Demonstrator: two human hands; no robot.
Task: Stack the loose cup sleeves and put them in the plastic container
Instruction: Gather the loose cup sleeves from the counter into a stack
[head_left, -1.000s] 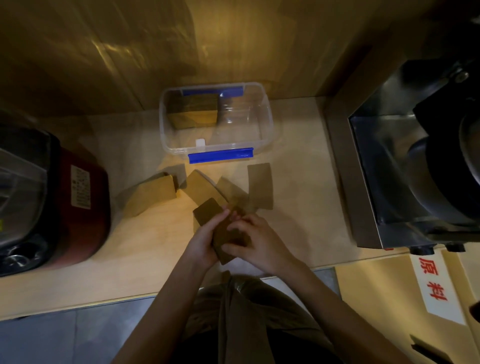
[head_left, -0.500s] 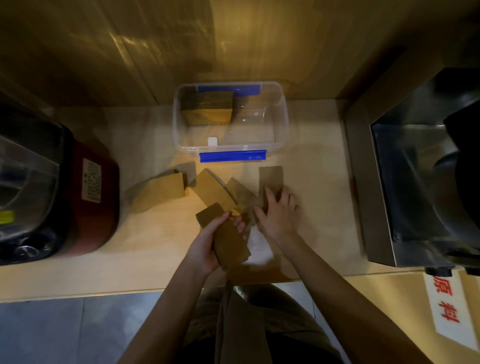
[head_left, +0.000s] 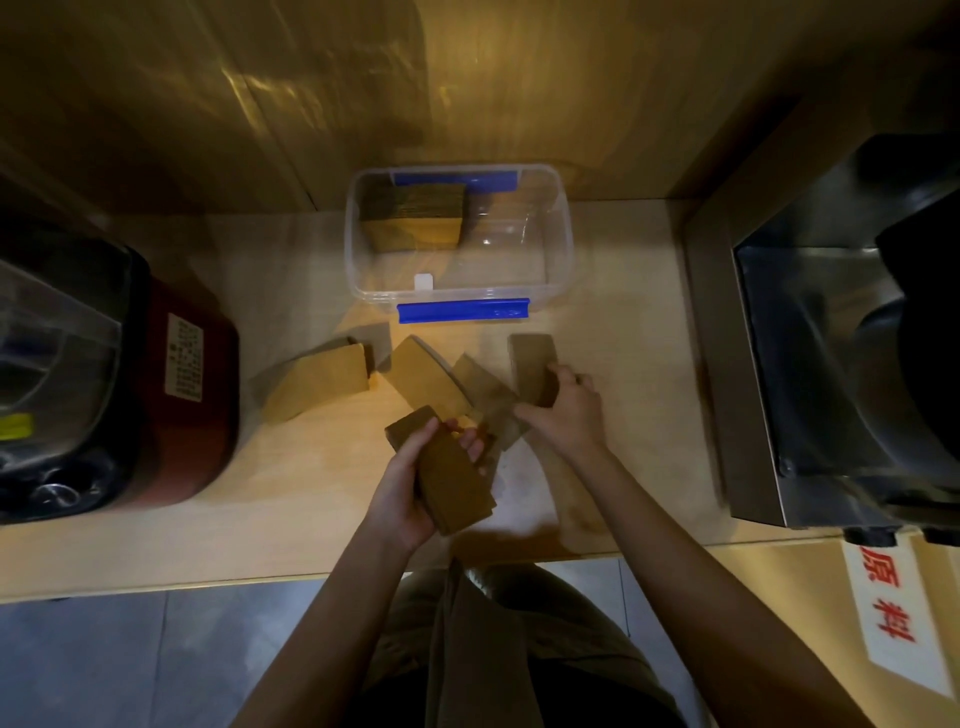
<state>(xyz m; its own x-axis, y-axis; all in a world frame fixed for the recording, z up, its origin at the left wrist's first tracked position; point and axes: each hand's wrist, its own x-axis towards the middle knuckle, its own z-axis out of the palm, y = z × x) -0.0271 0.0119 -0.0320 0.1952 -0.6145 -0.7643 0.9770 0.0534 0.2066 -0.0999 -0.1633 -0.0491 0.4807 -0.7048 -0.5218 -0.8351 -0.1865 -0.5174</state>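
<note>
My left hand (head_left: 410, 488) holds a stack of brown cup sleeves (head_left: 452, 475) above the counter's near part. My right hand (head_left: 563, 413) grips the near end of a flat loose sleeve (head_left: 530, 364) that lies just right of the pile. More loose sleeves lie between them and the box: one in the middle (head_left: 426, 379), one under my fingers (head_left: 488, 395), and a thicker bundle to the left (head_left: 317, 382). The clear plastic container (head_left: 563, 244) with blue clips stands at the back, with a stack of sleeves (head_left: 415, 218) in its left half.
A dark red appliance (head_left: 171, 374) with a clear lid stands at the left of the wooden counter (head_left: 291, 499). A steel machine (head_left: 810, 364) fills the right side. A wooden wall rises behind the container. A white label with red characters (head_left: 893, 618) is at lower right.
My right hand left the stack, reached right to the far-right loose sleeve and closed on it. My left hand kept the stack and stayed about where it was.
</note>
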